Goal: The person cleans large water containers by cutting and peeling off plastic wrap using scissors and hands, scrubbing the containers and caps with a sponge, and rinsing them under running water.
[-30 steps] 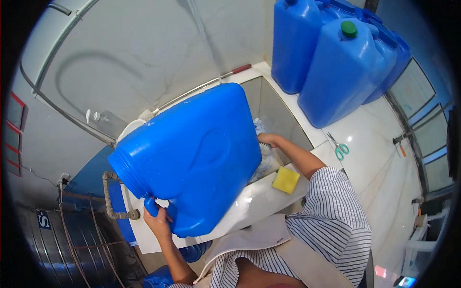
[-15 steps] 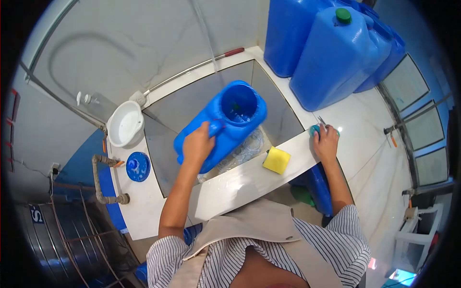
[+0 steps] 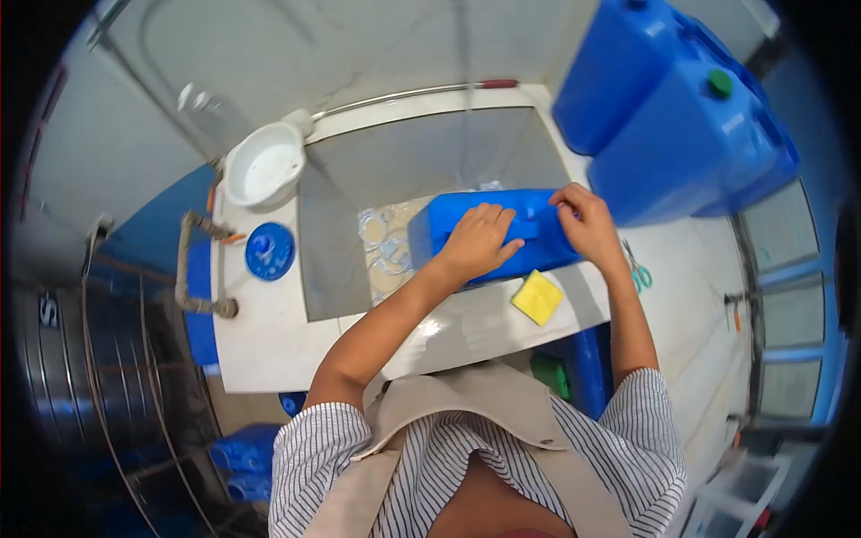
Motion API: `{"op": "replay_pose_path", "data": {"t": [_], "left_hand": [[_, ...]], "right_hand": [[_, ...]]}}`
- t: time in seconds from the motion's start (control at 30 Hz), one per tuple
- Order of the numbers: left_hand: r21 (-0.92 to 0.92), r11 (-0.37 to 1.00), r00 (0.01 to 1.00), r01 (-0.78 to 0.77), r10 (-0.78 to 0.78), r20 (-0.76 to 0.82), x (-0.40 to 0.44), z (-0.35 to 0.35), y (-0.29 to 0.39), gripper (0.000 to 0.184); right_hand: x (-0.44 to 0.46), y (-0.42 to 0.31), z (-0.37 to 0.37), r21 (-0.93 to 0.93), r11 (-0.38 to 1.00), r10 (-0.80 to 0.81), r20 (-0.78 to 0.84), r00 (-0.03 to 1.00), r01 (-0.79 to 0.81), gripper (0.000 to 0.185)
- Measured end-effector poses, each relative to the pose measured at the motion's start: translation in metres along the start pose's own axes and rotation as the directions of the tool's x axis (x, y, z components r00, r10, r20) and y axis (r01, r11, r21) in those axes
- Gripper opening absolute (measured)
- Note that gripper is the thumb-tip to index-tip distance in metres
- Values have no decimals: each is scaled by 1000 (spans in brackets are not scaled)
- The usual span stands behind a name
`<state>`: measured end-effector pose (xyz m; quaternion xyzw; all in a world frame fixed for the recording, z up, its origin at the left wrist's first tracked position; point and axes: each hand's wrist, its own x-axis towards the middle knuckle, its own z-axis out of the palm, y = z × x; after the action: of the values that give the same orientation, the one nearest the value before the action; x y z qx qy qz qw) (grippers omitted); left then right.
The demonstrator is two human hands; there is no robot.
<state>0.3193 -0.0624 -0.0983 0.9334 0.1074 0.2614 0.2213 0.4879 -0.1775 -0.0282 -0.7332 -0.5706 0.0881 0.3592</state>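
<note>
A blue plastic jug lies on its side at the sink's right end and front ledge. My left hand rests on top of it beside the moulded handle, fingers stretched out and thumb apart. At the jug's right end, my right hand has its fingers bent over the edge, thumb against it; the fingertips are partly hidden. A pair of scissors with teal handles lies on the counter just right of my right wrist. On the ledge in front of the jug sits a yellow sponge.
The grey sink has soapy water at its bottom. Left of it stand a white basin and a round blue lid. Large blue jerrycans stand at the back right. A red-handled rod lies along the back ledge.
The jug has gone from tilted mouth-up to lying on its side, further right. My right hand has let go of the scissors and moved to the jug; my left hand has opened from its handle.
</note>
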Motion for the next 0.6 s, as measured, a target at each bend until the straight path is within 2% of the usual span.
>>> {"op": "replay_pose_path", "data": {"t": [0.03,0.07,0.1,0.13,0.17,0.2,0.23,0.27,0.3,0.37,0.4,0.47,0.5,0.53,0.57,0.6], "left_hand": [[0,1000,989,-25,25,-146,-10,-18,-11,32],[77,989,976,128,-112,-187,-23,-35,-28,30],[143,950,942,277,-239,-237,-43,-54,-51,27],[224,910,889,348,-244,-388,-73,-78,-78,24],[280,820,806,499,-319,-499,-104,-103,-98,27],[440,629,747,641,-381,-544,-137,-127,-120,35],[480,499,688,722,-443,-574,-166,-144,-141,40],[508,360,622,783,-499,-604,-190,-154,-156,45],[508,351,616,787,-498,-610,-205,-161,-167,45],[309,343,461,887,-636,-619,-223,-172,-183,51],[310,339,458,889,-635,-622,-228,-172,-186,51],[372,412,553,832,-666,-501,-227,-169,-194,51],[421,377,561,825,-636,-530,-230,-168,-203,46],[421,396,576,816,-628,-524,-216,-162,-200,46],[408,458,613,790,-564,-554,-200,-157,-198,44],[394,516,641,761,-501,-582,-180,-152,-191,42]], "right_hand": [[12,1,4,-3,1000,-18,11,1000,18,13],[23,8,5,23,1000,8,96,995,-10,15],[37,16,13,154,984,70,155,985,-94,16],[51,25,22,270,945,127,224,966,-187,18],[69,30,29,281,945,99,242,965,-167,18],[87,33,37,364,903,118,303,946,-229,19],[106,34,46,435,850,135,364,921,-297,21],[127,34,55,420,840,165,405,899,-344,22],[152,33,62,403,830,195,439,877,-386,22],[190,28,81,394,848,221,346,912,-355,22],[207,26,88,396,848,216,349,912,-353,22],[235,26,95,517,701,322,386,865,-492,16],[242,29,97,518,702,330,373,867,-490,16],[247,29,99,478,718,310,431,847,-506,15],[252,28,100,440,733,291,486,824,-519,14],[251,20,98,488,704,273,484,831,-516,13]]}}
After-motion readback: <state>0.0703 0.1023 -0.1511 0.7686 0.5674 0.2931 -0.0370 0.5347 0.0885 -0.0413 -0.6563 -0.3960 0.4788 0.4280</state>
